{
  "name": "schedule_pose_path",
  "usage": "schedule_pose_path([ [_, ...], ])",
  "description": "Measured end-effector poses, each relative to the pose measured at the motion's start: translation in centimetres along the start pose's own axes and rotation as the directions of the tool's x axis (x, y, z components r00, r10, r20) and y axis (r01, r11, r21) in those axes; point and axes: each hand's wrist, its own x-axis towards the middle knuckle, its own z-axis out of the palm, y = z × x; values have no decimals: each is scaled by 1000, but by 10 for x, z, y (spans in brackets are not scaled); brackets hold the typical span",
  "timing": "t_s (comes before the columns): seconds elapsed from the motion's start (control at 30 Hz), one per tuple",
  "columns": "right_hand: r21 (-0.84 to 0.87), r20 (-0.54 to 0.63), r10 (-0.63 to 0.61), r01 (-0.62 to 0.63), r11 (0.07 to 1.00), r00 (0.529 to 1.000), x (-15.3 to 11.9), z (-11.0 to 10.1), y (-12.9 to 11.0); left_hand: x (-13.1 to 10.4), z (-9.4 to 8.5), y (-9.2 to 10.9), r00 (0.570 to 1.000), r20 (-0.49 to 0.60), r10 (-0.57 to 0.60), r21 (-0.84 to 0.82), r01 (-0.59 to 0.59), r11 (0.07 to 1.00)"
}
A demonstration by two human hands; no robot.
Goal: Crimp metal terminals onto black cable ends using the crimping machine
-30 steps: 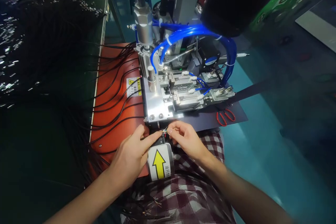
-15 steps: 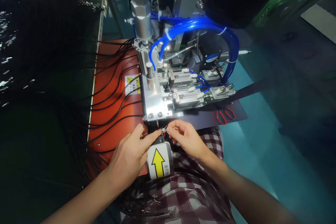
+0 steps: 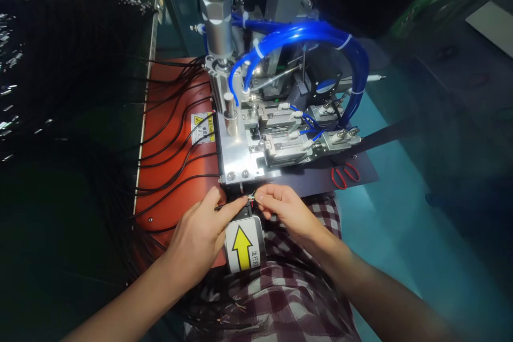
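Note:
My left hand (image 3: 198, 232) is closed around a black cable, mostly hidden under the palm, with its index fingertip pressing at the cable's end. Several thin coloured wires (image 3: 251, 197) fan out there, just in front of the metal machine (image 3: 236, 157). From the other side, my right hand (image 3: 282, 206) pinches the wire ends between thumb and index finger. The exact wires in that pinch are too small to tell apart. Below the fingertips is a cylinder bearing a yellow arrow label (image 3: 242, 248).
Black cables (image 3: 178, 179) run across an orange-red sheet (image 3: 168, 117) at the left. Blue air tubes (image 3: 304, 35) arch over the machine. Red-handled scissors (image 3: 345, 176) lie at the right of its dark base plate (image 3: 320, 184). Stripped cable ends (image 3: 238, 304) rest over the checked cloth (image 3: 296, 299).
Both hands keep nearly the same place at the wires. The right fingers have shifted very slightly among the wire ends, and the view has moved a little.

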Motion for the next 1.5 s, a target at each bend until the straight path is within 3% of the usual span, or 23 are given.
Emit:
schedule_pose_path([
  [0.77, -103, 47, -45, 50, 993, 998, 1, -5, 0, -1, 1, 0, 999, -1, 48, 88, -47, 995],
  [0.97, -210, 11, -70, 70, 975, 998, 0, -4, -1, 0, 0, 0, 996, -32, 84, 167, -78, 983],
  [1.23, -431, -57, -183, 141, 891, 982, -3, -3, 2, 3, 0, 1, 986, -58, 158, 227, -141, 964],
  [1.5, -672, -92, -280, 148, 726, 956, -10, 4, -10, 4, 0, 1, 981, -64, 183, 265, -160, 951],
])
